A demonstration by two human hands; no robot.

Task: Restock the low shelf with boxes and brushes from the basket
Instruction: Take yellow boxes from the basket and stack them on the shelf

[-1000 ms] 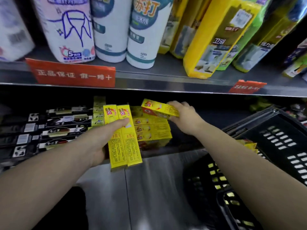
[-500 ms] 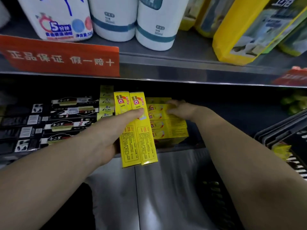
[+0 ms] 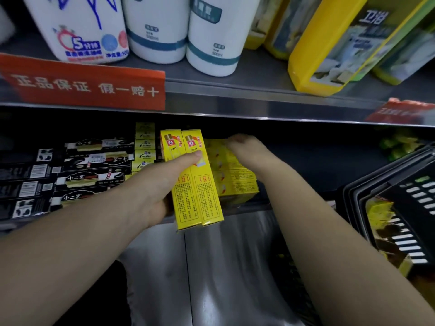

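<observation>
Two yellow boxes (image 3: 203, 196) are gripped side by side by the left hand (image 3: 150, 187), with the forefinger (image 3: 188, 158) laid across their printed faces and the other fingers hidden behind them. The boxes are held on end in front of the low shelf (image 3: 244, 207). Their long axes run nearly upright, the top ends are leaned slightly left towards the shelf opening, and the bottom ends hang below the shelf lip. A red-and-white emblem and slanted red characters are printed near each top end, with blocks of red text lower down, too small to be read.

Just right of them, the right hand (image 3: 244, 149) is laid on top of a stack of yellow boxes (image 3: 233, 182) lying flat on the low shelf, long sides facing out. Whether the top box is grasped cannot be told, since the fingers are blurred.

To the left, small pale-yellow boxes (image 3: 144, 147) are stacked, and black boxes (image 3: 94, 180) beyond them are laid lengthwise.

A black basket (image 3: 386, 184) with yellow packets (image 3: 379, 212) inside is seen at the right.

On the edge of the upper shelf (image 3: 235, 97) a red sign (image 3: 84, 85) is fixed, reading "正品保证 假一赔十". Above it stand white bottles (image 3: 211, 36), one marked "500ml", and yellow packs (image 3: 329, 55).
</observation>
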